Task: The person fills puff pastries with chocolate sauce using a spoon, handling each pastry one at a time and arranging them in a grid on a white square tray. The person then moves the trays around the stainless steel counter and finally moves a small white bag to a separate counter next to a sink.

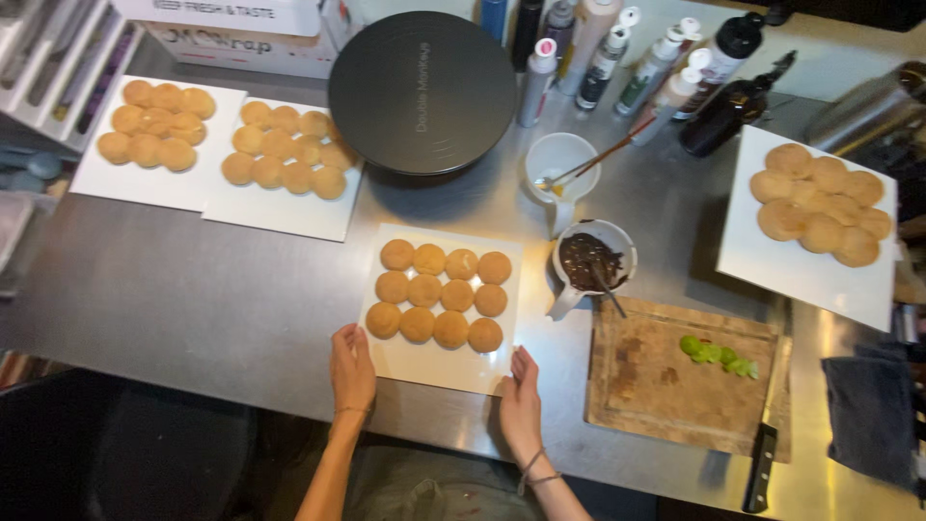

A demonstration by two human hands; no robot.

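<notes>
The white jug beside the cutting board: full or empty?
Partly full: the white jug holds dark brown sauce well up its inside, with a utensil handle standing in it.

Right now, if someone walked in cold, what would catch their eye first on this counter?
Most likely the white square plate at the near centre, carrying twelve round golden pastries in neat rows, with the left hand and right hand at its front corners. Three more plates of pastries sit at the far left and right. Next, the big black round disc behind, and the cup of dark chocolate sauce beside the wooden cutting board.
</notes>
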